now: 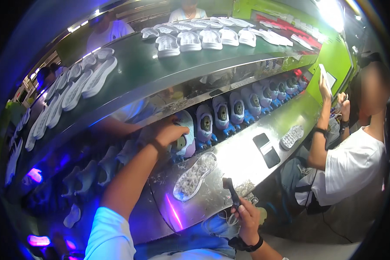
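My left hand [171,130] reaches across the metal bench with its fingers closed on a pale blue and lilac shoe upper [187,145] fitted over a shoe last. That upper stands at the near end of a row of similar uppers [221,112]. Low at the bench's front edge, my right hand [248,220] grips a dark-handled brush [232,190], bristle end up. Between the two hands a white shoe sole [195,177] lies on the bench, its hollow filled with pale scraps.
Above the row runs a green conveyor belt [134,60] carrying several white soles [212,39]. A phone [266,150] and another sole [292,137] lie on the bench. Loose scraps [245,187] gather near its edge. At right, a co-worker [346,160] holds up a white sole [325,79].
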`<action>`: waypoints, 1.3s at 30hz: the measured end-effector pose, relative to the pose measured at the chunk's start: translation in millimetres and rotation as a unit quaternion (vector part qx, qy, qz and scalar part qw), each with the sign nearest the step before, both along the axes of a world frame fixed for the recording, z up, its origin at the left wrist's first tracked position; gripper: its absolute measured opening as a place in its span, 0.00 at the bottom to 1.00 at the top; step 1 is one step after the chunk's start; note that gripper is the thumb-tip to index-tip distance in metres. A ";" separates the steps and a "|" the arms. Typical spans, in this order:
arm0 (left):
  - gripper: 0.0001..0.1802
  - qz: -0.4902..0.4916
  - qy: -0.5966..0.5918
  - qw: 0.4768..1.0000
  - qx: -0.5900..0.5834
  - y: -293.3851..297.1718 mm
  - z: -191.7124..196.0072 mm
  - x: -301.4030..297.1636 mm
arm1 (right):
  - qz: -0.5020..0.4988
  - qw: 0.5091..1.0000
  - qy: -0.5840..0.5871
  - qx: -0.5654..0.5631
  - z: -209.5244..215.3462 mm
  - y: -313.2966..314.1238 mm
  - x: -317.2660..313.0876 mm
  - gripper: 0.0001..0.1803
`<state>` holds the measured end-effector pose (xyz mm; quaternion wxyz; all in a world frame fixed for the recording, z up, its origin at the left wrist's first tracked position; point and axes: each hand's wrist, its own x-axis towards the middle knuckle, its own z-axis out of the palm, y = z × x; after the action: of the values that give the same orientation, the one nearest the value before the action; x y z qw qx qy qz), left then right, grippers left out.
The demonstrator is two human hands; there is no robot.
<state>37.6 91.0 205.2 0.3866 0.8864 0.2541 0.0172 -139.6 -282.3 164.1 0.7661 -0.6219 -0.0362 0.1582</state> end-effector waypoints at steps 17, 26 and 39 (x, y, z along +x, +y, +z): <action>0.25 0.057 -0.059 0.991 -0.110 2.8 36.0 -99.7 | -0.024 0.998 0.062 0.017 -14.1 -3.4 0.0 0.25; 0.26 0.141 -0.041 0.961 -0.235 14.6 44.2 -232.6 | 0.013 0.999 0.048 0.005 -4.3 2.0 -10.5 0.23; 0.44 0.025 0.116 0.935 0.333 109.5 -60.3 -103.7 | 0.001 1.000 -0.005 -0.029 27.5 3.2 -56.4 0.25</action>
<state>-66.2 200.5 144.9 0.0364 0.9535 0.2991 0.0077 -196.0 -279.2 191.6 0.7471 -0.6448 -0.0359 0.1575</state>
